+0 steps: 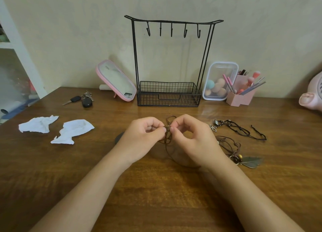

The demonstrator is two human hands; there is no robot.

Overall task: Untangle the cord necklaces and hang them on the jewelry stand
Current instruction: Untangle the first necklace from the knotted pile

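Observation:
My left hand (142, 136) and my right hand (191, 136) meet at the table's middle, both pinching a knot of a brown cord necklace (167, 132) whose loops trail down between my wrists. A black cord necklace (238, 129) with a silver pendant lies to the right. Below it rests another brown cord necklace (231, 146) with beads and a metal leaf pendant (250, 161). The black wire jewelry stand (171, 63) stands at the back centre, its several hooks bare and its basket base holding nothing I can see.
Two crumpled white tissues (55, 129) lie at the left. Car keys (83, 98) and a pink mirror (116, 80) sit left of the stand. A clear box of sponges (219, 82), a pink brush holder (242, 94) and a pink object (311, 96) stand at the right.

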